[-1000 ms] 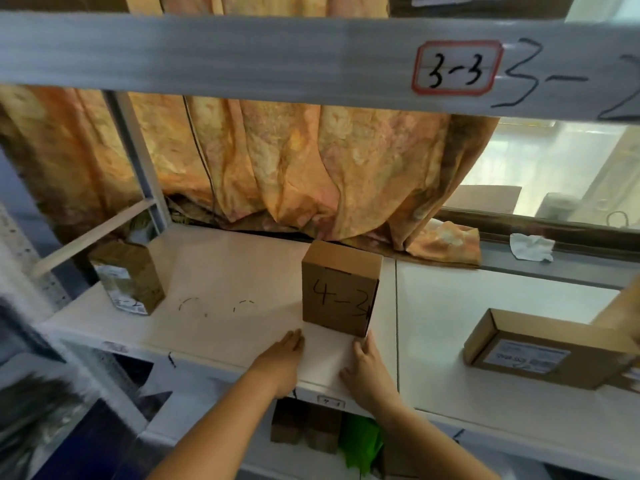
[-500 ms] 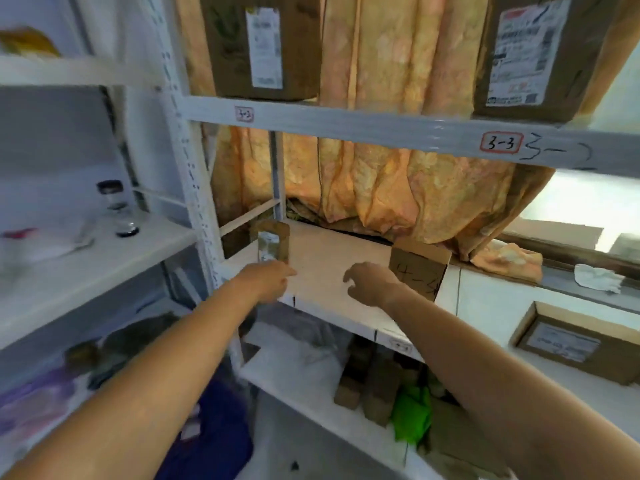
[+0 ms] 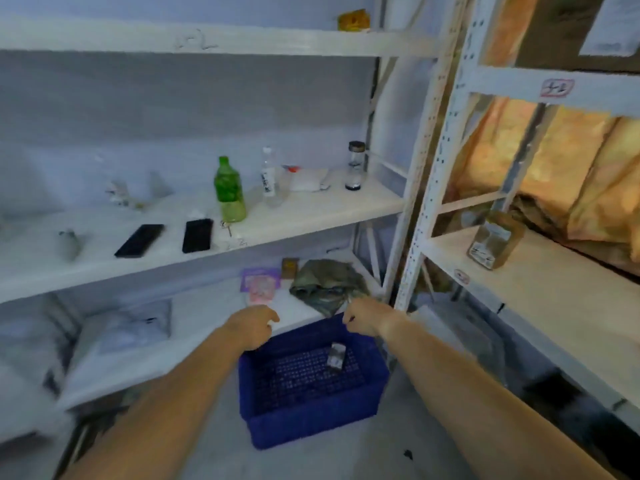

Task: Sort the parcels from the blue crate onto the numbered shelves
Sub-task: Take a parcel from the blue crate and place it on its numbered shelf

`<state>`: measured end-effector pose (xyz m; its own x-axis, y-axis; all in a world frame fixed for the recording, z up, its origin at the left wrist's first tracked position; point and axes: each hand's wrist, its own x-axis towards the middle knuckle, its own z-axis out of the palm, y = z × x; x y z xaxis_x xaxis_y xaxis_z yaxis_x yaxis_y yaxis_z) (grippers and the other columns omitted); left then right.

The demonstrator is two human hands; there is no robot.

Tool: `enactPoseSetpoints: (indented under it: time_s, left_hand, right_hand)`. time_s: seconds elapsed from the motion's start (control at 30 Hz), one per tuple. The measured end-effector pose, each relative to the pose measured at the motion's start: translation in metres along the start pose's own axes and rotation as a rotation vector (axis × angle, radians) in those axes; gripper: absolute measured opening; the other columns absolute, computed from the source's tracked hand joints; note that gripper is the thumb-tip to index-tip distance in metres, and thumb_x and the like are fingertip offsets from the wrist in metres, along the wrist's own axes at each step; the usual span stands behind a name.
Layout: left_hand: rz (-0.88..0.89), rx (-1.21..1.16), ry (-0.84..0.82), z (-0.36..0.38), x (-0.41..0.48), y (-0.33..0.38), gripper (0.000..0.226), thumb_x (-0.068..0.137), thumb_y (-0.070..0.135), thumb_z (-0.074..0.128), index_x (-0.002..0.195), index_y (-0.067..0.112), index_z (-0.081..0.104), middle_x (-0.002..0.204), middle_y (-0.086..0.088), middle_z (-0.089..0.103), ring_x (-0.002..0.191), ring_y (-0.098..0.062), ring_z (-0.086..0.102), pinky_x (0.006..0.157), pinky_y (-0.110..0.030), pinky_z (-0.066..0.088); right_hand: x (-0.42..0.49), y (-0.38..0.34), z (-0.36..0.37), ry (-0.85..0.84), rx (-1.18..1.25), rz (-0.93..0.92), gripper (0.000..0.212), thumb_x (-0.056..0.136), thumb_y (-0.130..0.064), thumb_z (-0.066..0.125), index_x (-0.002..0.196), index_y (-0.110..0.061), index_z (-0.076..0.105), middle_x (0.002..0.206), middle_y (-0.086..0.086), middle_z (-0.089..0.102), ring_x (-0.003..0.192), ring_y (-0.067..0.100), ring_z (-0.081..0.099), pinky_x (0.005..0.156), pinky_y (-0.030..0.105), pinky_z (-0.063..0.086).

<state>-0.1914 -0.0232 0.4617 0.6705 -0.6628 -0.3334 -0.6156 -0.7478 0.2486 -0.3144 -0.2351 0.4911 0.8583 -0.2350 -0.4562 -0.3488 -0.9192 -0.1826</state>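
Head view showed the left hand and right hand, both empty with loosely curled fingers, above the blue crate, where one small parcel lay.

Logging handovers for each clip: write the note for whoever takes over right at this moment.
Left hand and right hand: both empty, fingers loosely curled, above the blue crate on the floor.
One small parcel lies in the crate; nothing else shows inside.
A brown parcel already stands on the right-hand shelf.
Left: pick up the last parcel, read its number, shelve it.
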Motion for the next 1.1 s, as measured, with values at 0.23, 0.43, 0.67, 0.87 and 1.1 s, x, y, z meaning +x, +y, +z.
enactPoseSetpoints:
  time_s: [0.23,0.43,0.67,0.87,1.1]
  left_hand:
    - [-0.062,-0.136,-0.084,0.042,0.066,0.0,0.047,0.096,0.014,0.04,0.143,0.019,0.04,0.151,-0.004,0.035,0.135,-0.023,0.036,0.114,-0.032,0.027]
    - [-0.06,-0.087,-0.183,0.083,0.176,0.039,0.046,0.098,0.018,0.037,0.144,0.018,0.035,0.151,-0.006,0.034,0.135,-0.026,0.037,0.11,-0.041,0.034]
    - [-0.141,-0.173,-0.275,0.165,0.282,0.052,0.05,0.097,0.013,0.038,0.146,0.018,0.03,0.149,-0.006,0.033,0.133,-0.025,0.038,0.108,-0.039,0.037]
    - [-0.183,-0.194,-0.301,0.282,0.389,-0.008,0.056,0.097,0.018,0.04,0.149,0.021,0.019,0.154,-0.001,0.025,0.135,-0.021,0.035,0.107,-0.034,0.037]
    - [-0.17,-0.23,-0.497,0.489,0.526,-0.068,0.063,0.099,0.018,0.04,0.152,0.021,0.005,0.16,0.0,0.005,0.143,-0.02,0.022,0.109,-0.033,0.036]
  right_hand:
    - [0.103,0.027,0.03,-0.218,0.041,-0.013,0.031,0.096,-0.014,0.042,0.108,0.008,0.061,0.123,0.025,0.06,0.098,0.036,0.06,0.088,0.041,0.049]
    - [0.187,0.11,0.041,-0.229,0.028,0.057,0.032,0.096,-0.017,0.041,0.122,-0.007,0.058,0.125,0.012,0.058,0.108,0.029,0.058,0.094,0.039,0.048]
    - [0.269,0.191,0.113,-0.327,0.034,0.163,0.028,0.095,-0.024,0.043,0.116,-0.015,0.06,0.119,0.007,0.061,0.11,0.024,0.057,0.092,0.032,0.046]
    - [0.381,0.213,0.245,-0.305,0.366,0.218,0.043,0.099,-0.021,0.043,0.141,-0.017,0.041,0.143,0.003,0.045,0.124,0.019,0.05,0.099,0.031,0.045]
    - [0.565,0.219,0.442,-0.238,0.999,0.588,0.028,0.095,-0.012,0.047,0.121,-0.009,0.06,0.124,0.016,0.06,0.109,0.046,0.055,0.09,0.053,0.049]
